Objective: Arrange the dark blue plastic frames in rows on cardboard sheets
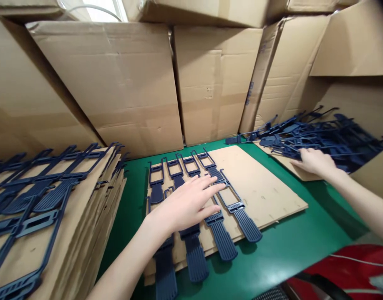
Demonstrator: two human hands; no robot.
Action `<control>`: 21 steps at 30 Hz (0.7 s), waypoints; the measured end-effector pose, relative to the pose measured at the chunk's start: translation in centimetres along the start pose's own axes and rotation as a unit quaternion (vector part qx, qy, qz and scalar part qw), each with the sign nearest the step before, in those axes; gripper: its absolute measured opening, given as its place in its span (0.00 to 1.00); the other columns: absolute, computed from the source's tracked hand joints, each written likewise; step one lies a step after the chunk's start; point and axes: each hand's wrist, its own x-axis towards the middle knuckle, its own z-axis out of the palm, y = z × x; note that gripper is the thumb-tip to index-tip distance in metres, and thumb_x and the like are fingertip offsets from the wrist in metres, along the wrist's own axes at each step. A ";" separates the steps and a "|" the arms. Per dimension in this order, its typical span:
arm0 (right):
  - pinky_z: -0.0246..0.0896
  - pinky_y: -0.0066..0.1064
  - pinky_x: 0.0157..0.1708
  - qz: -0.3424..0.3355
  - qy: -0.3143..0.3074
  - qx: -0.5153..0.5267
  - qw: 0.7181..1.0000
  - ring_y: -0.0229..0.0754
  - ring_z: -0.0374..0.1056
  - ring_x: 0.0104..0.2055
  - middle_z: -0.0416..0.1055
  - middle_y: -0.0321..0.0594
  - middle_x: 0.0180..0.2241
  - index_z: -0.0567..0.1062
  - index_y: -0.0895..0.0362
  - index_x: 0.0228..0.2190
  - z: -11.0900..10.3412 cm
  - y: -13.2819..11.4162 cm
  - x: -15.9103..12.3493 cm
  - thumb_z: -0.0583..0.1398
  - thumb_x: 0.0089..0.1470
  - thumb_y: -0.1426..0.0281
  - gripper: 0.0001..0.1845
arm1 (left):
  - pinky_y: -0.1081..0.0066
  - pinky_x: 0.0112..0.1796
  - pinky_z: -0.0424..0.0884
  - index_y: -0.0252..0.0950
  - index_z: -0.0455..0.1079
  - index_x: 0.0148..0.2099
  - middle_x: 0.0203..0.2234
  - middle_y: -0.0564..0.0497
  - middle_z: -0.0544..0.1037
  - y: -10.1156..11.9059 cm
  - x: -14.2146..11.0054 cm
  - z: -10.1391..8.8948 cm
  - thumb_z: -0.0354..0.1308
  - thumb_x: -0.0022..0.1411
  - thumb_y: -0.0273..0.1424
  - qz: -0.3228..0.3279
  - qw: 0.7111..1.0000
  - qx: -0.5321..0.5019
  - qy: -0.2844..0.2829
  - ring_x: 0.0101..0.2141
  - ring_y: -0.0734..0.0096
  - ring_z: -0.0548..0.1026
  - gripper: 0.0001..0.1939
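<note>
Several dark blue plastic frames with ribbed paddle ends (221,235) lie in two rows on a flat cardboard sheet (257,179). Over the middle of these rows rests my left hand (194,202), palm down with its fingers spread; parts of the frames under it are hidden. On the right, my right hand (316,161) reaches to the near edge of a jumbled pile of the same blue plastic parts (323,129). Its fingers are partly hidden against the pile, and I cannot see whether they grip a part.
At the left stands a stack of cardboard sheets (94,216) with blue frames laid on top and between layers. Large cardboard boxes (116,83) line the back of the green table (273,254). An open carton (357,91) surrounds the pile's right side. Something red (354,271) is at lower right.
</note>
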 end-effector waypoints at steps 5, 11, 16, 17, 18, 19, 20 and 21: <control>0.53 0.40 0.32 -0.026 0.018 -0.013 0.999 0.56 0.66 0.43 0.69 0.58 0.39 0.76 0.59 0.41 0.7 0.1 0.2 0.54 0.52 0.62 0.19 | 0.56 0.59 0.52 0.42 0.56 0.62 0.61 0.46 0.58 -0.3 0.1 0.8 0.46 0.66 0.42 -0.005 1.000 0.010 -0.014 0.61 0.61 0.54 0.24; 0.53 0.33 0.29 -0.026 0.004 0.029 0.999 0.47 0.67 0.36 0.68 0.49 0.37 0.77 0.56 0.41 0.0 0.7 0.3 0.55 0.51 0.67 0.17 | 0.55 0.58 0.54 0.41 0.58 0.61 0.60 0.46 0.60 -0.6 0.1 0.7 0.47 0.66 0.41 -0.011 1.000 0.014 -0.011 0.61 0.59 0.55 0.23; 0.52 0.32 0.31 0.014 0.084 0.085 0.993 0.45 0.66 0.38 0.71 0.47 0.37 0.72 0.57 0.49 -2.1 -0.2 0.0 0.51 0.53 0.70 0.22 | 0.56 0.57 0.56 0.40 0.60 0.60 0.58 0.45 0.63 -0.7 0.0 0.2 0.48 0.66 0.39 -0.015 0.999 0.031 0.005 0.59 0.60 0.58 0.22; 0.52 0.33 0.31 0.027 0.106 0.091 0.990 0.45 0.66 0.39 0.71 0.48 0.38 0.72 0.59 0.49 -2.7 -0.6 0.0 0.52 0.54 0.70 0.22 | 0.57 0.57 0.56 0.39 0.61 0.59 0.58 0.45 0.64 -0.8 0.0 0.2 0.48 0.66 0.39 -0.016 0.999 0.036 0.010 0.59 0.60 0.59 0.21; 0.52 0.33 0.31 0.038 0.130 0.096 0.986 0.46 0.66 0.40 0.71 0.49 0.38 0.73 0.60 0.48 -3.2 -1.0 -0.1 0.51 0.54 0.69 0.21 | 0.57 0.57 0.56 0.39 0.61 0.59 0.57 0.45 0.64 -0.8 0.0 0.2 0.49 0.66 0.38 -0.017 0.999 0.040 0.013 0.59 0.60 0.59 0.21; 0.51 0.33 0.31 0.048 0.153 0.101 0.982 0.46 0.66 0.42 0.71 0.50 0.40 0.73 0.61 0.46 -3.7 -1.4 0.0 0.51 0.55 0.68 0.21 | 0.57 0.57 0.56 0.39 0.61 0.59 0.57 0.45 0.65 -0.8 0.0 0.2 0.49 0.66 0.38 -0.018 0.999 0.043 0.013 0.58 0.60 0.60 0.21; 0.52 0.34 0.32 0.054 0.178 0.108 0.977 0.46 0.66 0.43 0.71 0.50 0.41 0.74 0.62 0.45 -4.1 -1.8 0.1 0.51 0.55 0.67 0.20 | 0.57 0.57 0.56 0.39 0.61 0.59 0.57 0.45 0.65 -0.8 0.0 0.2 0.49 0.66 0.38 -0.019 0.999 0.043 0.010 0.58 0.60 0.60 0.21; 0.52 0.34 0.32 0.060 0.202 0.118 0.970 0.47 0.66 0.43 0.71 0.51 0.41 0.75 0.62 0.44 -4.4 -2.2 0.4 0.51 0.56 0.66 0.20 | 0.57 0.57 0.56 0.38 0.61 0.59 0.56 0.45 0.65 -0.8 0.0 0.3 0.48 0.66 0.38 -0.021 0.999 0.041 0.005 0.58 0.60 0.60 0.21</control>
